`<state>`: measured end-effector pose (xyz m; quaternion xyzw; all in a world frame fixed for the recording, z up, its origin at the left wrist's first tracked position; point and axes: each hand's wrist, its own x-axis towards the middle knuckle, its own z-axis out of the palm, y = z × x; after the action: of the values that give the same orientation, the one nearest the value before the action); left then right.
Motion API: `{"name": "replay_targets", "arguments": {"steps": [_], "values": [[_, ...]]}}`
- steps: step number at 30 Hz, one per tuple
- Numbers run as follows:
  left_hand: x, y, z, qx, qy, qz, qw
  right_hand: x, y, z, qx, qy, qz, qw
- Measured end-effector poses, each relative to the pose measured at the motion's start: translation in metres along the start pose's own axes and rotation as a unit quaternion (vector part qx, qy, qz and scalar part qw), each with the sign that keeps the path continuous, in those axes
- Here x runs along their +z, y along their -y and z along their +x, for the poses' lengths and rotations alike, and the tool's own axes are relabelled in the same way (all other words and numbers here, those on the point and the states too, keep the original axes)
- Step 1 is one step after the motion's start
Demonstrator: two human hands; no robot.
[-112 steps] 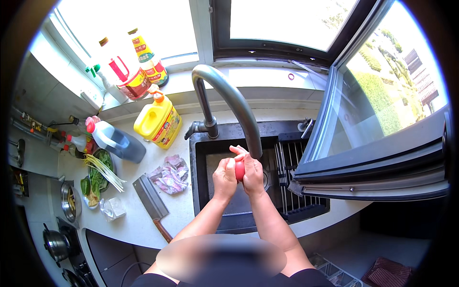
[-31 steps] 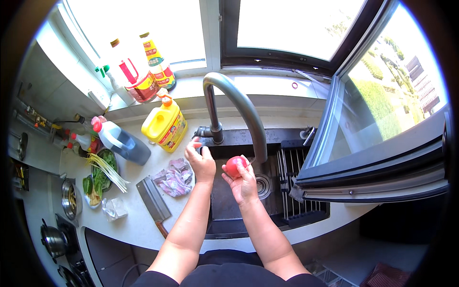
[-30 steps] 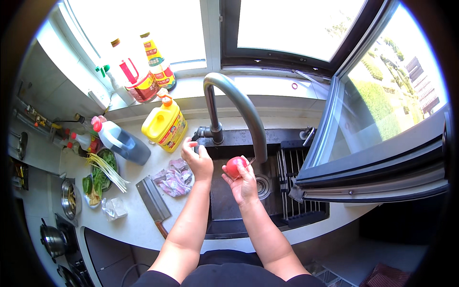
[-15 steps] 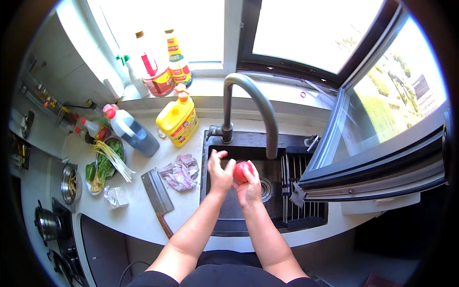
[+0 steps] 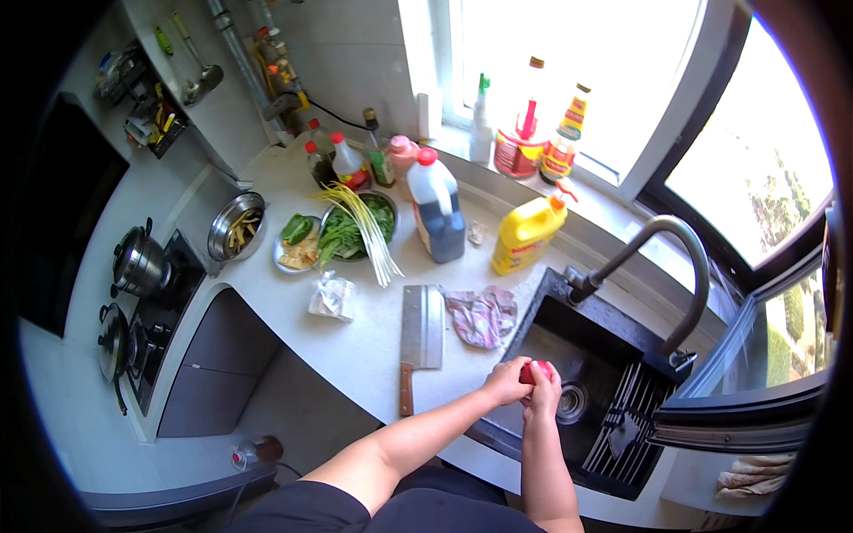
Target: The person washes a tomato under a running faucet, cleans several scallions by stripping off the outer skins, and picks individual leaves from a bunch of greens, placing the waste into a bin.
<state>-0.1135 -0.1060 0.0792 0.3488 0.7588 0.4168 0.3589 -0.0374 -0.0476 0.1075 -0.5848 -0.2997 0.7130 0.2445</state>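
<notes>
Here, left hand (image 5: 506, 384) and right hand (image 5: 544, 396) curl round 1 red item (image 5: 533, 370), apparently gripping it

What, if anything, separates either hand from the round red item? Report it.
Nothing visible does: the left hand and the right hand both grip the round red item, above the sink.

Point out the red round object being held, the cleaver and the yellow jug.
Red round object (image 5: 533, 371): head view, on the uncovered part of its red surface.
Cleaver (image 5: 421, 338): head view, on the flat of its metal blade.
Yellow jug (image 5: 522, 240): head view, on the middle of its body.
</notes>
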Motion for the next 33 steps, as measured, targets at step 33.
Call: {"name": "replay_targets", "arguments": {"steps": [33], "values": [[-0.605,0.265,-0.159,0.008,-0.671,-0.212,0.710,0.488,-0.207,-0.204,-0.112,0.438,-0.374,0.810]]}}
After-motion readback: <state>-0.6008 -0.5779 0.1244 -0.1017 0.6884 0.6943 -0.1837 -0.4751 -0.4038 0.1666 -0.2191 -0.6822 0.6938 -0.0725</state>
